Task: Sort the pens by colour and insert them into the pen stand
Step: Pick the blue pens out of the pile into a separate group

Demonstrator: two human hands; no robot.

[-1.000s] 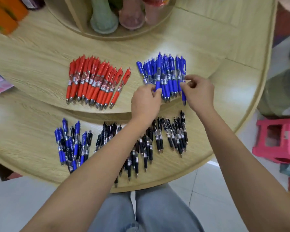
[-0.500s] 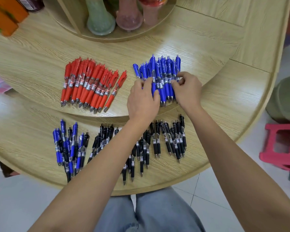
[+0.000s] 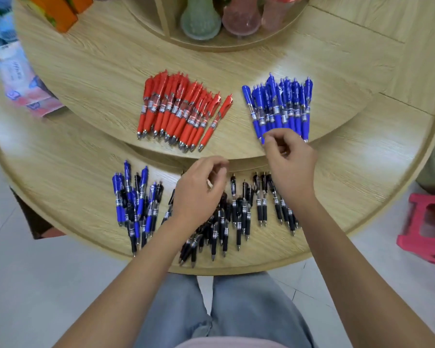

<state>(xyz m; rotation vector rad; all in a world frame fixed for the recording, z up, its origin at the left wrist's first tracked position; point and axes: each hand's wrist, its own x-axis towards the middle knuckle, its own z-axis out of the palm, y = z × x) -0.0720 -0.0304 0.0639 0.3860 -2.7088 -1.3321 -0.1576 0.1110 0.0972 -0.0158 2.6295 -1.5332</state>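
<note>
two hands: left grip (image 3: 201,197) slack, empty over black pens (image 3: 261,212); right grip (image 3: 290,159) by blue pens (image 3: 278,114), hold unclear.

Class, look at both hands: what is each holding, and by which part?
Left hand: nothing, loosely curled over the black pens. Right hand: curled at the sorted blue pens' tips; a pinch cannot be told.

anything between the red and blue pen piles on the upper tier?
No: head view shows bare upper tier between red pen pile and blue pen pile.
</note>
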